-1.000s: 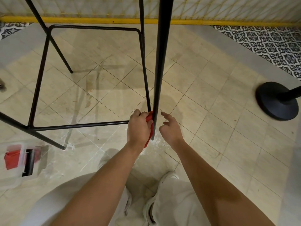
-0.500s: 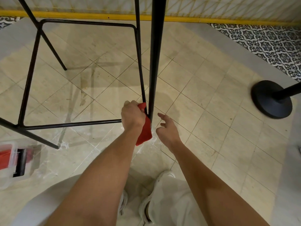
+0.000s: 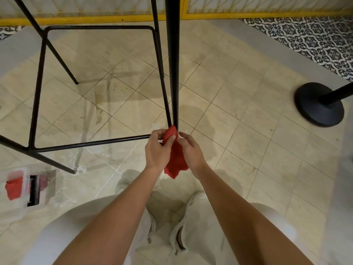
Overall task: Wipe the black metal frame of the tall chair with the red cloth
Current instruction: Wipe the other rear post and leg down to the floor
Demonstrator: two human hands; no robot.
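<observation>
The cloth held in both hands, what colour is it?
The cloth is plain red, with no pattern. The head view shows it clearly.

Chair frame (image 3: 172, 64) cut off at top edge; seat unseen. Red cloth (image 3: 174, 155) hides leg's foot. Container (image 3: 28, 188) at left blurred.

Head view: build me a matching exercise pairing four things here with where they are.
Things:
1. red cloth
2. clear plastic box
3. round black stanchion base
4. yellow rail

Places:
A. floor, far right
B. along the top edge
C. between left hand and right hand
D. floor, far left

Pairs: 1-C, 2-D, 3-A, 4-B
</observation>
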